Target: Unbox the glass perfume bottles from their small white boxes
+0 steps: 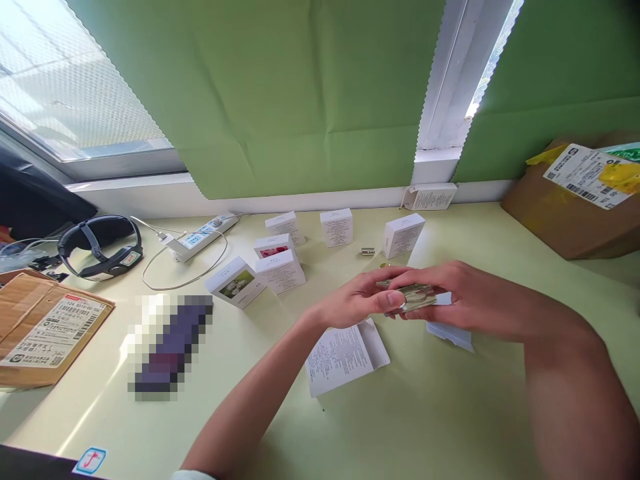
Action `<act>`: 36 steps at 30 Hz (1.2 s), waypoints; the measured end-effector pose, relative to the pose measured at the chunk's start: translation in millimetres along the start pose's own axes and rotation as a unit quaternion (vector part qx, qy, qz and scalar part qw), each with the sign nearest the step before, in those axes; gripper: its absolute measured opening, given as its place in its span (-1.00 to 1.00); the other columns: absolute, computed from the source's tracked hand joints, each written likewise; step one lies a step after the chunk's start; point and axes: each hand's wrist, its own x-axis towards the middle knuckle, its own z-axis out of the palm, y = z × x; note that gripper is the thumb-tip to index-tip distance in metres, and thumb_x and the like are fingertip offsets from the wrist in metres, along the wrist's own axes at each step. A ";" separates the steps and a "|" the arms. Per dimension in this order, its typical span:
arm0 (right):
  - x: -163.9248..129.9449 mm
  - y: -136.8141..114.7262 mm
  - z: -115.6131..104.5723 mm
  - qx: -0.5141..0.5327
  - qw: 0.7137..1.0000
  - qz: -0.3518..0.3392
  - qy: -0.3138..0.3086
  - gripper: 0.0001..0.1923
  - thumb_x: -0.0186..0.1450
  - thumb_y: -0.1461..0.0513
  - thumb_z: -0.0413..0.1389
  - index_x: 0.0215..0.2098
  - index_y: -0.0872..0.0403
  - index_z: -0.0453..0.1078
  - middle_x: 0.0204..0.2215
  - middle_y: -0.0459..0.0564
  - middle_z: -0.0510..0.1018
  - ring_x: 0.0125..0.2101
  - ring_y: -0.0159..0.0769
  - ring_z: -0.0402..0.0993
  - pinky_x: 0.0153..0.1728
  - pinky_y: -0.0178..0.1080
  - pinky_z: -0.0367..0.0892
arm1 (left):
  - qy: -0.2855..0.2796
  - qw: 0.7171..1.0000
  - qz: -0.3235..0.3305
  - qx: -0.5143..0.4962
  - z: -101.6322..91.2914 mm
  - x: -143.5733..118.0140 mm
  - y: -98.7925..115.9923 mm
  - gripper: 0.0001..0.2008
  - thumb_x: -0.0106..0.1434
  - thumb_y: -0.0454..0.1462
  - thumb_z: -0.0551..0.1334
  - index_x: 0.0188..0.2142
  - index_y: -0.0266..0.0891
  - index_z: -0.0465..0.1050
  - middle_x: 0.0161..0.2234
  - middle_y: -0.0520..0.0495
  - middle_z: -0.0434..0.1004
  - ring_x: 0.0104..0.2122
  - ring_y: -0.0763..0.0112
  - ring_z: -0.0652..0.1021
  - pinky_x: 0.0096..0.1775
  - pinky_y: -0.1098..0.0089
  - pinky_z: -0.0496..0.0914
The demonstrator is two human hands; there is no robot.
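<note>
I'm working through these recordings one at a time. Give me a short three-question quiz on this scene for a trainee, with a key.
1. Which hand, or hands, touch the clear, glass-like item?
2. How is the printed white box nearest the person placed?
A) standing upright
B) lying down
C) stacked on another box
3. True or false: the dark headband is to the left of the white power strip, as the picture shows it.

Key:
1. Both: the left hand and the right hand.
2. B
3. True
</note>
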 end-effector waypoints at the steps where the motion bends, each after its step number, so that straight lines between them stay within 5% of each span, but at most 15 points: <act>1: 0.0 0.6 0.0 -0.002 1.000 -0.003 0.001 -0.63 0.34 0.02 0.13 0.10 -0.23 0.49 0.12 -0.13 0.57 0.01 -0.07 0.53 -0.02 -0.11 0.39 | 0.000 1.000 -0.001 -0.001 -0.3 0.1 -0.7 -0.39 0.28 0.10 0.24 0.20 -0.15 0.36 -0.10 -0.18 0.50 -0.23 0.32 0.48 -0.17 0.30 0.41; 10: 0.0 -0.4 0.2 -0.007 1.000 -0.012 -0.005 -0.69 0.36 0.07 0.12 0.06 -0.24 0.50 0.11 -0.20 0.56 0.01 -0.15 0.53 -0.03 -0.19 0.37 | 0.003 0.999 0.007 0.052 0.7 -1.2 3.8 -0.37 0.31 0.15 0.16 0.20 -0.17 0.36 -0.17 -0.16 0.53 -0.26 0.31 0.51 -0.19 0.30 0.40; 14: -3.8 1.5 -3.8 -0.026 1.000 0.001 0.016 -0.63 0.34 -0.02 0.14 0.08 -0.23 0.50 0.06 -0.15 0.60 -0.06 -0.11 0.55 -0.06 -0.16 0.37 | 0.017 0.995 0.002 0.096 -6.2 -5.5 13.2 -0.35 0.34 0.19 0.06 0.24 -0.11 0.32 0.06 -0.20 0.48 -0.13 0.24 0.53 -0.02 0.18 0.39; 17: -13.2 8.9 -12.0 -0.055 0.995 0.060 0.053 -0.52 0.30 -0.09 0.15 0.15 -0.19 0.47 -0.04 -0.07 0.65 -0.22 -0.11 0.56 -0.19 -0.16 0.39 | 0.111 0.986 0.039 0.117 -22.0 -5.1 11.6 -0.39 0.41 0.14 -0.03 0.24 -0.16 0.31 0.08 -0.24 0.48 -0.13 0.26 0.56 -0.06 0.21 0.44; 21: -25.0 24.7 -22.4 -0.083 0.981 0.143 0.103 -0.45 0.27 -0.13 0.16 0.18 -0.20 0.44 0.00 -0.06 0.62 -0.21 -0.09 0.54 -0.19 -0.14 0.40 | 0.280 0.914 0.015 0.292 -49.5 0.6 -14.9 -0.56 0.43 -0.02 0.07 0.16 -0.20 0.35 0.03 -0.21 0.52 -0.04 0.26 0.54 -0.01 0.25 0.43; 25: -25.0 36.8 -25.4 -0.107 0.972 0.172 0.115 -0.48 0.30 -0.14 0.10 0.15 -0.21 0.44 0.05 -0.05 0.58 -0.13 -0.04 0.51 -0.12 -0.08 0.38 | 0.221 0.864 -0.026 0.452 -65.9 5.0 -53.2 -0.58 0.48 -0.18 -0.02 0.25 -0.21 0.27 0.30 -0.22 0.27 0.30 0.17 0.28 0.27 0.12 0.19; 30: -18.6 36.5 -23.2 -0.109 0.975 0.171 0.090 -0.43 0.30 -0.17 0.08 0.19 -0.19 0.41 -0.01 -0.02 0.61 -0.31 -0.13 0.47 -0.24 -0.10 0.38 | 0.121 0.825 -0.068 0.548 -72.8 7.3 -73.6 -0.50 0.50 -0.22 -0.12 0.39 -0.07 0.04 0.44 -0.06 -0.03 0.42 0.20 0.02 0.35 0.06 -0.02; 33: -18.4 28.3 -22.0 -0.100 0.979 0.158 0.079 -0.46 0.31 -0.16 0.07 0.19 -0.22 0.41 -0.05 -0.05 0.62 -0.35 -0.16 0.46 -0.29 -0.13 0.37 | 0.104 0.816 -0.062 0.565 -77.2 11.4 -74.0 -0.49 0.50 -0.23 -0.12 0.40 -0.05 0.00 0.44 -0.03 -0.01 0.42 0.19 0.02 0.34 0.06 -0.03; 36: -20.3 19.0 -21.4 -0.097 0.980 0.149 0.086 -0.51 0.33 -0.10 0.08 0.16 -0.19 0.44 -0.08 -0.06 0.64 -0.35 -0.17 0.47 -0.29 -0.16 0.36 | 0.114 0.812 -0.040 0.570 -80.2 16.2 -75.2 -0.53 0.48 -0.20 -0.05 0.34 -0.09 0.16 0.38 -0.09 0.16 0.37 0.14 0.14 0.33 0.07 0.00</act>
